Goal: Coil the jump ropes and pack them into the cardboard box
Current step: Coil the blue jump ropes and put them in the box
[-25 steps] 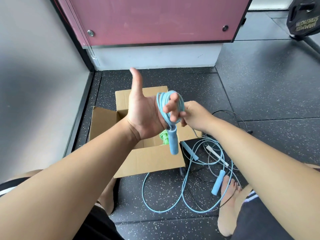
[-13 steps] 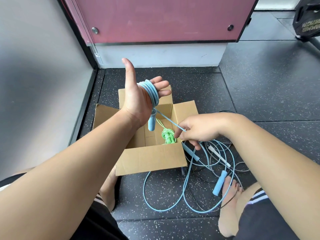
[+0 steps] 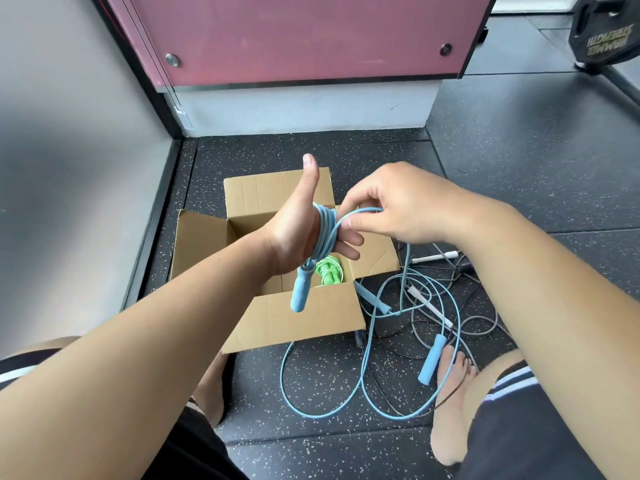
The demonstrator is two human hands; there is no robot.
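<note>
Above floor (image 3: pixel 519 174), rope (image 3: pixel 325 233) round left fingers (image 3: pixel 349 253)

Cardboard box (image 3: pixel 301 320): plain brown corrugated board, matt, uncoated, creased at the flaps. Blue jump rope (image 3: pixel 325 233): smooth cord, looks like plastic, slight sheen. Its handles (image 3: pixel 300 289): matt and soft-looking, foam or rubber, can't tell which. Green rope (image 3: pixel 329 271): glossier plastic, brighter highlights than the blue. White handle (image 3: pixel 434 257): hard, smooth plastic. Floor (image 3: pixel 519 168): black rubber-like matting, matt, fine grainy texture, pale speckle throughout. Pink panel (image 3: pixel 304 36): smooth, flat, satin finish, with shiny metal screw heads (image 3: pixel 172 59). Weight plate (image 3: pixel 604 32): black, semi-gloss, printed lettering. Shorts (image 3: pixel 519 438): dark cloth, matt, with white stripes.
</note>
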